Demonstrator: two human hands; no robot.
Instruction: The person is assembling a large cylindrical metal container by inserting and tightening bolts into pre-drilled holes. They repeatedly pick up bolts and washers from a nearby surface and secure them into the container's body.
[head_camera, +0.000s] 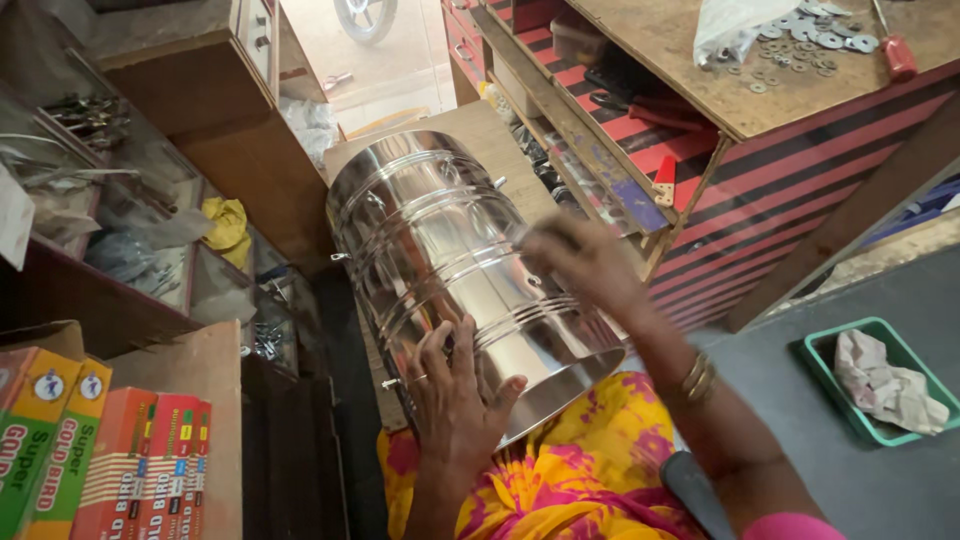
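Steadying the steel drum (450, 260) works best with it braced across the lap, as it lies now — on its side, open end toward the person. One left hand (455, 400) lies flat and spread against the near rim, pressing, not clasping. One right hand (580, 262) is blurred on the drum's upper flank; whether it pinches anything I cannot tell. A firm left palm looks wise, since polished metal slips. One green tray (880, 385) sits on the floor — and many washers (810, 40) scatter on the bench.

Right wrist: wearing stacked gold bangles (697, 378)
Right sleeve: showing a pink edge (790, 527)
Lap: wearing yellow-and-pink patterned fabric (585, 470)
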